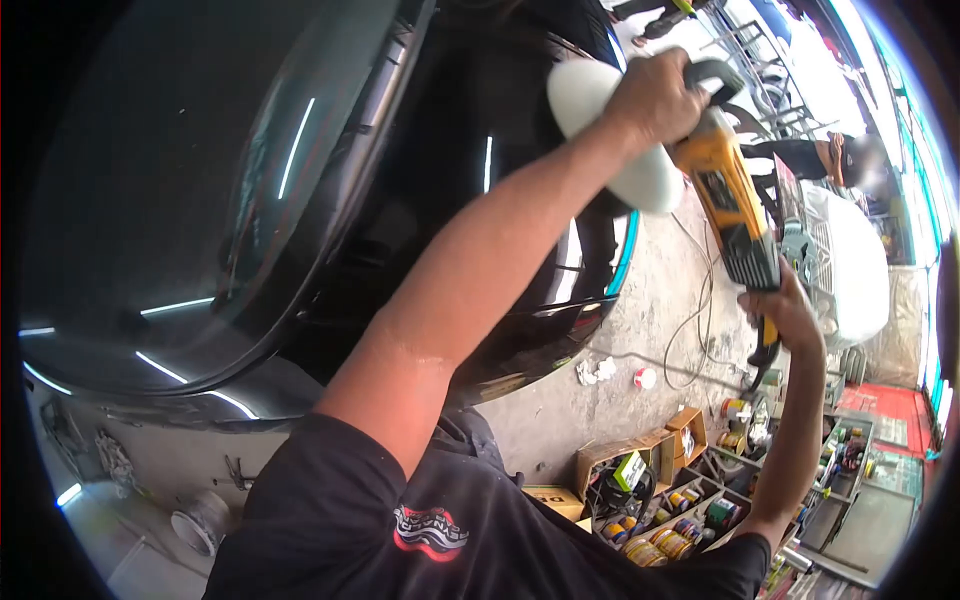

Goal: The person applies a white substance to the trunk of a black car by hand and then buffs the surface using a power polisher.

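Yellow-bodied power polisher (725,190) with a round white foam pad (585,95) sits high in the view, its pad laid against the glossy black car body (200,200) that fills the left side and shows long streaks of reflected light.

The person's left hand (655,95) is closed over the handle at the head of the tool, directly behind the pad. To the right, the right hand (790,310) is wrapped around the rear grip, where a thin cable (690,320) loops down to the concrete floor.

Polishing well here seems to call for keeping the pad flat on the curved panel. The left hand would give only light, even pressure while the right steers from behind. The cable should be kept off the paint so that it drags no grit across the finish.

Lower right, open cardboard boxes (640,460) of tins stand on the floor. Beyond them is a white car (850,260), with another person in dark clothes (820,155) just behind it.
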### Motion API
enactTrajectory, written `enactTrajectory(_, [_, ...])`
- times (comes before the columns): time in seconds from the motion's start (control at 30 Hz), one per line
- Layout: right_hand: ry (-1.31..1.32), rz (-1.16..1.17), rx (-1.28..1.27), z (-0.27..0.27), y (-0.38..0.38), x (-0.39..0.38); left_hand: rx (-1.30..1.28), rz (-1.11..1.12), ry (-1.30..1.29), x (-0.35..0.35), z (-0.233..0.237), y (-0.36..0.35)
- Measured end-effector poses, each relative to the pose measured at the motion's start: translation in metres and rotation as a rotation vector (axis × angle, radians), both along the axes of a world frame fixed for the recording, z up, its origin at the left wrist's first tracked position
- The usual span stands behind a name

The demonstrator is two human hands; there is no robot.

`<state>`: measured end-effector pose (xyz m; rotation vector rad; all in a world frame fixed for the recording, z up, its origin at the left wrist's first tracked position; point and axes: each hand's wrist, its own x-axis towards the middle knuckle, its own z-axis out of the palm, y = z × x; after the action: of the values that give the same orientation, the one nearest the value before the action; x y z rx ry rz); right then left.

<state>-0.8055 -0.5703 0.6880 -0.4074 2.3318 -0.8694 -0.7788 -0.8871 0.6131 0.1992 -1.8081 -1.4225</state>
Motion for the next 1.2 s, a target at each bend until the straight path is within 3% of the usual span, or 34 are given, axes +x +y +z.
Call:
enactTrajectory(0.23, [-0.004,0.019,0.009,-0.002,-0.001,-0.010,-0.110,0.058,-0.048,-0.019,-0.002,-0.006])
enactTrajectory(0.4, [-0.005,0.013,0.023,0.000,0.046,0.060,-0.016,-0.053,-0.029,0.066,0.007,0.048])
enactTrajectory(0.53, [0.035,-0.121,0.124,-0.001,0.097,0.141,0.020,-0.197,-0.099,0.144,0.011,0.091])
enactTrajectory(0.67, [0.061,-0.010,0.066,-0.004,0.134,0.213,0.004,-0.205,-0.004,0.215,0.005,0.134])
enactTrajectory(0.73, [-0.091,-0.138,0.084,-0.001,0.151,0.248,0.026,-0.320,-0.091,0.252,0.004,0.147])
enactTrajectory(0.9, [-0.028,-0.073,0.106,0.009,0.169,0.308,0.131,-0.428,-0.137,0.327,0.000,0.168])
enactTrajectory(1.07, [-0.008,-0.029,0.158,0.018,0.166,0.319,0.176,-0.390,-0.103,0.350,0.004,0.165])
enactTrajectory(1.2, [0.043,-0.020,0.241,0.025,0.139,0.288,0.156,-0.320,-0.041,0.322,0.005,0.137])
